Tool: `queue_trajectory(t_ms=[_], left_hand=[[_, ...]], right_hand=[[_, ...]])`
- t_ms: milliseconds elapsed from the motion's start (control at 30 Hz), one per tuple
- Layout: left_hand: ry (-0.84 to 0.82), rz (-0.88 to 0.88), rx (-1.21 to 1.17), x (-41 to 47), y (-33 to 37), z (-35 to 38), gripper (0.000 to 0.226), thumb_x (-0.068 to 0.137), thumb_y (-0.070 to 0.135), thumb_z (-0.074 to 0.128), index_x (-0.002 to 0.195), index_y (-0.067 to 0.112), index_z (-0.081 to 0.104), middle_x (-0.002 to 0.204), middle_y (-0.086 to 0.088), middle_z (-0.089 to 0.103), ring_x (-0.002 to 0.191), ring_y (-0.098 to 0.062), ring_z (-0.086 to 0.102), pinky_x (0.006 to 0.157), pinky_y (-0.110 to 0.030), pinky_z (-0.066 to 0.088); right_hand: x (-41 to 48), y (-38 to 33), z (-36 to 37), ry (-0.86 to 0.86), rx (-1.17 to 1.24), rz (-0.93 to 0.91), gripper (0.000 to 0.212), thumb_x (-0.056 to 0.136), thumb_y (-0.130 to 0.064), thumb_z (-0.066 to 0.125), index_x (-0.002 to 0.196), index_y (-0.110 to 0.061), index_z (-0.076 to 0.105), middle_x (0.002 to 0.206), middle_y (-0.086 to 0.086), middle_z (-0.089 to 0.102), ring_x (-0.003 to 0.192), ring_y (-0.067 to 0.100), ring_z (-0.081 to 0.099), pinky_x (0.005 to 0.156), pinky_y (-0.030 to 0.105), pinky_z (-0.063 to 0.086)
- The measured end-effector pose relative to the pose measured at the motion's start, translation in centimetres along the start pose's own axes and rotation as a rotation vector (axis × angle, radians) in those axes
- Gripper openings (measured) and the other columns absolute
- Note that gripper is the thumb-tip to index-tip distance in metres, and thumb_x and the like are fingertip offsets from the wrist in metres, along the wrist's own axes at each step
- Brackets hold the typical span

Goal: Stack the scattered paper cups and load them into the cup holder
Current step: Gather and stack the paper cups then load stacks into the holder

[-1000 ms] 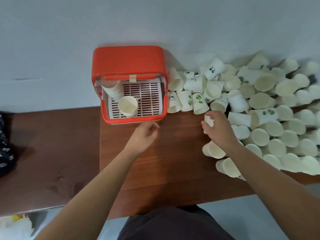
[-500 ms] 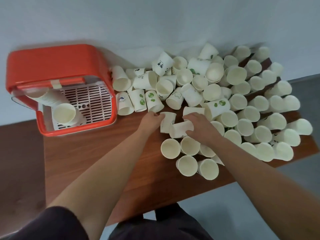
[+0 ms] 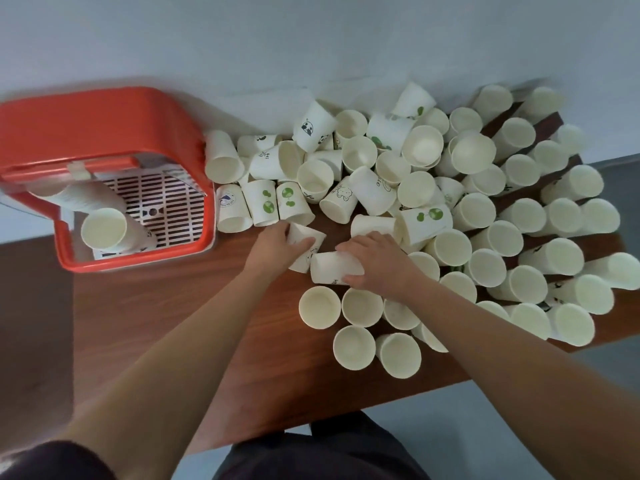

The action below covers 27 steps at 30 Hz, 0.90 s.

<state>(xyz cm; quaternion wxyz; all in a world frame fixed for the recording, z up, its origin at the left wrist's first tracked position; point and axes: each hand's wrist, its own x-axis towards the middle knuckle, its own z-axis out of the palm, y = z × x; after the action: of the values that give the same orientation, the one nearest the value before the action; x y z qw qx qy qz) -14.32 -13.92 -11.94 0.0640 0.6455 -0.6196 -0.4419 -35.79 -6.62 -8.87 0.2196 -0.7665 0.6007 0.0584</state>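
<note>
A brown wooden table (image 3: 173,323) stands against a pale grey wall (image 3: 311,39), grey floor (image 3: 519,427) below. The red cup holder (image 3: 104,112) sits at its left end, a stack (image 3: 104,228) lying inside. Loose paper cups (image 3: 519,237) crowd the right. The left hand (image 3: 273,245) grips one cup (image 3: 306,237); the right hand (image 3: 381,261) clasps a second cup (image 3: 332,268) lying sideways. Panda and green leaf prints show; the lettering is too blurred to read.

Your brown wooden table (image 3: 121,306) butts against a pale wall (image 3: 311,36). A darker surface (image 3: 31,323) adjoins it on your left, with grey floor (image 3: 467,441) below.
</note>
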Motion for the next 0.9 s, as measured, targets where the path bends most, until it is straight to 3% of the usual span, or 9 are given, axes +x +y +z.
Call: queue_trajectory(t_ms=[67,167,267,367,500,633,800,900], left_hand=[[0.087,0.046,-0.047,-1.7,-0.5,-1.8,0.041,0.084,0.052,0.07,0.101,0.016,0.06,0.096,0.003,0.066,0.086,-0.015,0.064,0.067,-0.03,0.051],[0.166,0.054,-0.174,-4.0,-1.9,-4.9,0.039,0.085,0.049,0.071,0.107,0.019,0.059,0.1,0.006,0.066,0.09,-0.011,0.065,0.075,-0.033,0.056],[0.225,0.027,-0.3,-6.2,-3.6,-8.1,0.039,0.087,0.041,0.074,0.117,0.023,0.056,0.103,0.013,0.065,0.095,-0.001,0.061,0.075,-0.02,0.05],[0.355,0.001,-0.392,-8.2,-6.0,-11.1,0.047,0.085,0.041,0.076,0.121,0.022,0.052,0.112,0.01,0.064,0.104,-0.006,0.061,0.082,-0.023,0.049],[0.511,0.022,-0.49,-10.6,-9.4,-15.4,0.057,0.087,0.035,0.076,0.135,0.03,0.045,0.125,0.015,0.058,0.114,-0.004,0.057,0.093,-0.023,0.046],[0.668,0.006,-0.511,-11.7,-12.0,-19.4,0.049,0.089,0.026,0.073,0.131,0.032,0.048,0.126,0.016,0.056,0.11,0.003,0.057,0.08,-0.004,0.043],[0.75,-0.044,-0.413,-10.1,-14.8,-22.1,0.058,0.082,0.032,0.074,0.133,0.023,0.047,0.127,0.006,0.055,0.111,-0.009,0.057,0.092,-0.026,0.05],[0.738,-0.006,-0.354,-8.0,-15.9,-22.7,0.062,0.082,0.035,0.076,0.135,0.022,0.046,0.131,0.006,0.052,0.117,-0.011,0.054,0.095,-0.03,0.049]], right_hand=[[0.0,-0.4,-0.3,0.031,0.143,0.018,0.061,0.085,-0.045,0.067,0.14,-0.028,0.047,0.137,-0.006,0.051,0.124,0.021,0.044,0.108,0.035,0.027],[0.4,-1.4,-1.2,0.067,0.414,0.08,0.063,0.081,-0.038,0.073,0.138,-0.028,0.05,0.132,-0.009,0.052,0.121,0.011,0.047,0.106,0.03,0.032],[1.4,-3.1,-2.2,0.127,0.736,0.185,0.059,0.08,-0.031,0.078,0.133,-0.027,0.053,0.123,-0.011,0.055,0.112,0.003,0.054,0.095,0.021,0.042],[3.0,-6.0,-3.5,0.153,0.913,0.229,0.05,0.083,-0.027,0.078,0.128,-0.025,0.057,0.118,-0.009,0.059,0.105,0.007,0.06,0.081,0.017,0.048],[5.6,-11.0,-4.0,0.101,1.171,0.271,0.037,0.086,-0.024,0.075,0.12,-0.022,0.062,0.112,0.002,0.062,0.103,0.021,0.066,0.083,0.042,0.06],[7.8,-15.8,-3.7,0.023,1.291,0.286,0.033,0.088,-0.023,0.073,0.118,-0.018,0.061,0.111,0.005,0.063,0.104,0.021,0.068,0.085,0.046,0.06],[9.2,-19.7,-3.4,0.003,1.372,0.298,0.029,0.089,-0.023,0.072,0.116,-0.019,0.06,0.114,0.007,0.066,0.105,0.02,0.068,0.088,0.048,0.058],[9.7,-20.5,-3.2,0.022,1.363,0.322,0.026,0.089,-0.025,0.072,0.112,-0.021,0.06,0.115,0.008,0.066,0.106,0.021,0.068,0.089,0.049,0.058]])
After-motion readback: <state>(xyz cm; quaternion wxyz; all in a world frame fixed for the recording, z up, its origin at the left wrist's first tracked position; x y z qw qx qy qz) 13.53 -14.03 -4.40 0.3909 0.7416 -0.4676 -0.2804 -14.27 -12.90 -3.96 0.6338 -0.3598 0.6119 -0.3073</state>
